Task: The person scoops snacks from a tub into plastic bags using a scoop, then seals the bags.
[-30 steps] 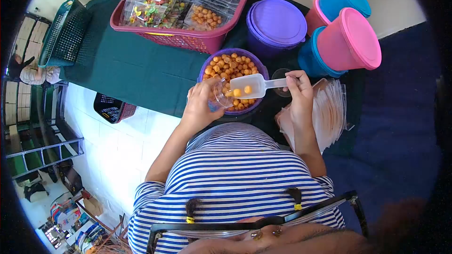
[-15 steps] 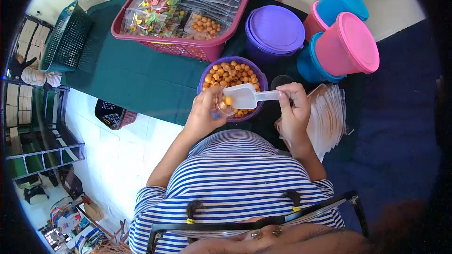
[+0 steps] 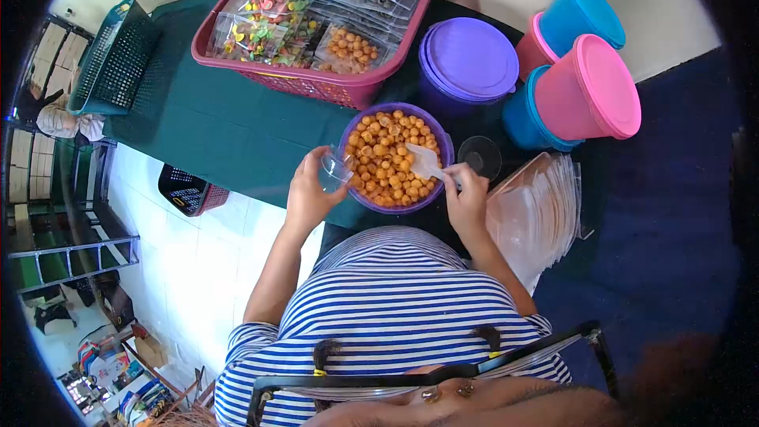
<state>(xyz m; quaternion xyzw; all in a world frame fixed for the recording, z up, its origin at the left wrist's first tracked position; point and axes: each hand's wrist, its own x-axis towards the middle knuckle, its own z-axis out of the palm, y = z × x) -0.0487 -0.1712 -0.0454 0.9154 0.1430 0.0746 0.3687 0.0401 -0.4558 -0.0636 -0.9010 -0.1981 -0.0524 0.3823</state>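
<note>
A purple tub (image 3: 451, 153) holds many round orange-brown snack balls (image 3: 379, 160). My right hand (image 3: 466, 196) grips the handle of a translucent white scoop (image 3: 425, 161), whose blade sits among the balls at the tub's right side. At the tub's left rim, my left hand (image 3: 310, 194) has its fingers wrapped round a small clear plastic cup (image 3: 335, 169). The cup is tilted, and no balls can be made out inside it. To the right of the tub lies a dark round disc (image 3: 480, 158), beside a fanned stack of clear plastic bags (image 3: 538, 209).
A maroon basket (image 3: 360, 93) full of packed snack bags stands behind the tub. Near it are a purple lidded tub (image 3: 472, 59) and stacked pink (image 3: 581, 91) and blue tubs (image 3: 589, 16). A green basket (image 3: 111, 63) sits at the table's left end; a black basket (image 3: 186, 190) is on the floor.
The scoop has gone from the cup's mouth down into the balls, moving right. My left hand has drawn the cup leftward; the balls seen at its mouth before no longer show there.
</note>
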